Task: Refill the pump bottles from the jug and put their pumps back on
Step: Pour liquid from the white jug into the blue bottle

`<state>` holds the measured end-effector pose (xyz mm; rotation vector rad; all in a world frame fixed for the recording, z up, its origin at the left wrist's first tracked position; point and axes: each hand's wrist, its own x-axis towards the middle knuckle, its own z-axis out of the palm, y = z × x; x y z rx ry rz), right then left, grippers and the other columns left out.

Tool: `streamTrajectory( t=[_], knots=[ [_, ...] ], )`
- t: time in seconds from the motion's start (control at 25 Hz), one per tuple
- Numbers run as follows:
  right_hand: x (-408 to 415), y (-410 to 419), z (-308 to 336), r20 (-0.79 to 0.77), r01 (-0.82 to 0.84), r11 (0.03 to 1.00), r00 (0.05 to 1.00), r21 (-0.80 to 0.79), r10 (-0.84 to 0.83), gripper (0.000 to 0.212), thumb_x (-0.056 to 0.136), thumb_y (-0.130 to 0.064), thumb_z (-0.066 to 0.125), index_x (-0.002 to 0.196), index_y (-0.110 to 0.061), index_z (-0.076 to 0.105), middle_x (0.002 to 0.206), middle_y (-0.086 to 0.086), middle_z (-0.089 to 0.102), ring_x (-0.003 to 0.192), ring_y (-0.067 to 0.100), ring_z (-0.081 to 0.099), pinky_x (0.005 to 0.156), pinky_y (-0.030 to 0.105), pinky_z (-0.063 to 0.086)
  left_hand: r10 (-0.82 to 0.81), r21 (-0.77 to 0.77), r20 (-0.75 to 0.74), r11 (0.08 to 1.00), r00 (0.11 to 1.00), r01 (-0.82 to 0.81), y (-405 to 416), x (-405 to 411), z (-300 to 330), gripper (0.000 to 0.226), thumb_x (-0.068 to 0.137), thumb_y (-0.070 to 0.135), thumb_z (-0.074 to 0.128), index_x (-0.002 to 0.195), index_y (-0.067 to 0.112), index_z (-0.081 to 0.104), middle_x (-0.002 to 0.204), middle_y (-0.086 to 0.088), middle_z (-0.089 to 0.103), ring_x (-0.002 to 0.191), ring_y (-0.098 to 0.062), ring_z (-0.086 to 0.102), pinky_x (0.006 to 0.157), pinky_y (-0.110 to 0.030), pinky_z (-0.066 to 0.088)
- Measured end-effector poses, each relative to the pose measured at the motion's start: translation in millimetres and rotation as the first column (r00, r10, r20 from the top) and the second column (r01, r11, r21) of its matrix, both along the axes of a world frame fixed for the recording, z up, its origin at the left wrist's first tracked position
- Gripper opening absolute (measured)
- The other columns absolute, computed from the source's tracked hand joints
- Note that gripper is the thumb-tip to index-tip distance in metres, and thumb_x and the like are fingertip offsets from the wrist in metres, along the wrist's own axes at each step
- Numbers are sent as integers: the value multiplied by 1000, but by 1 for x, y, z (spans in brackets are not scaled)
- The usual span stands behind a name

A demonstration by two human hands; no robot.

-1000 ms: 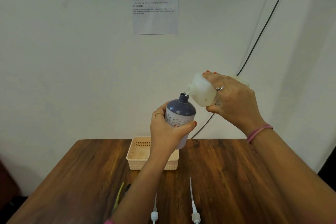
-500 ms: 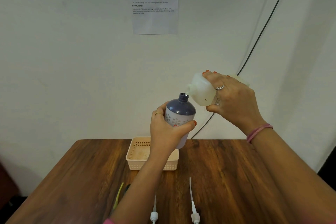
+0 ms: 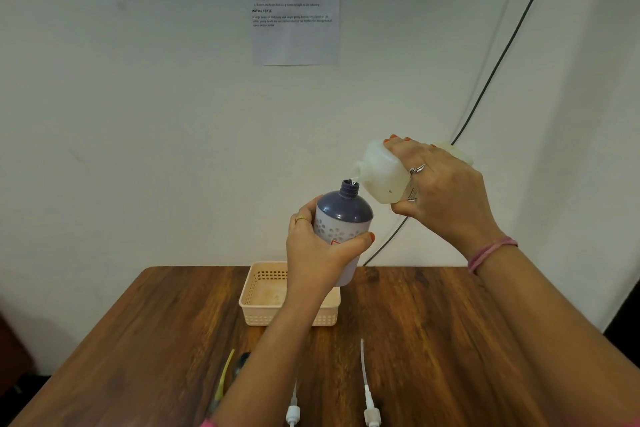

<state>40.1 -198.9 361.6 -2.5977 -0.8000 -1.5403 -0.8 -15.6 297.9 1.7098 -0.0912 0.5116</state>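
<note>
- The left hand (image 3: 317, 255) is wrapped around the pump bottle (image 3: 341, 236), thumb across the near face and fingers curled behind, holding it in the air above the table (image 3: 138, 350).
- The pump bottle has a dark purple shoulder and an open threaded neck, with a pale flower-printed body; it leans slightly, its neck toward 1 o'clock.
- The right hand (image 3: 440, 194) clasps the jug (image 3: 381, 173) from above, fingers over its top and thumb beneath, with a ring on one finger and a pink band (image 3: 491, 253) at the wrist.
- The jug is a translucent whitish container, tipped over so that its spout points toward 8 o'clock; the spout sits just above and touching the rim of the bottle's neck, where a small glint of liquid shows.
- From the bottle, the cream perforated basket (image 3: 263, 302) lies toward 7 o'clock, on the table's far half and partly hidden by the left forearm.
- On the table's near edge, toward 6 o'clock from the bottle, lie two white pumps (image 3: 369, 402) with their long dip tubes pointing away from the person; the left of the two is partly covered by the left arm.
- A third pump with a yellow-green tube (image 3: 225, 374) lies toward 7 o'clock, beside the left forearm.
- On the wall at 12 o'clock hangs a printed sheet (image 3: 294, 3); a black cable (image 3: 502, 52) runs slantwise down the wall behind the jug.
</note>
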Motion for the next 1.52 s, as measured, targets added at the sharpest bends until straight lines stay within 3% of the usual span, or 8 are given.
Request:
streamTrajectory(
  t=[0.24,0.52,0.88,1.52],
  knots=[
    [-1,0,0,-2,0,1000,1000,9,1,85,55,-24,89,131,-9,53,126,10,62,110,28,62,91,40,49,1,-6,0,1000,1000,-1,-1,2,-2,77,59,28,88,120,35,42,116,7,53,101,-10,55,73,-17,52],
    [-2,-2,0,6,6,1000,1000,9,-6,84,55,-24,88,131,-9,54,125,9,63,110,28,62,90,39,49,-4,-9,3,1000,1000,4,-2,0,0,75,60,27,88,117,37,41,114,8,52,95,-3,54,62,-9,46],
    [-1,-3,-1,16,6,1000,1000,13,-6,81,58,-25,87,130,-10,54,124,8,64,109,27,63,84,36,52,-14,-34,-3,999,1000,14,-5,2,-2,76,58,28,89,117,38,42,114,8,53,100,-9,56,69,-17,52],
    [-2,-4,0,25,-1,1000,1000,-6,2,85,55,-24,89,130,-8,54,123,11,63,108,30,63,88,40,50,-16,-34,-11,999,1000,16,-5,1,-2,75,59,28,88,117,38,41,115,7,53,99,-8,55,66,-13,48]
  ],
)
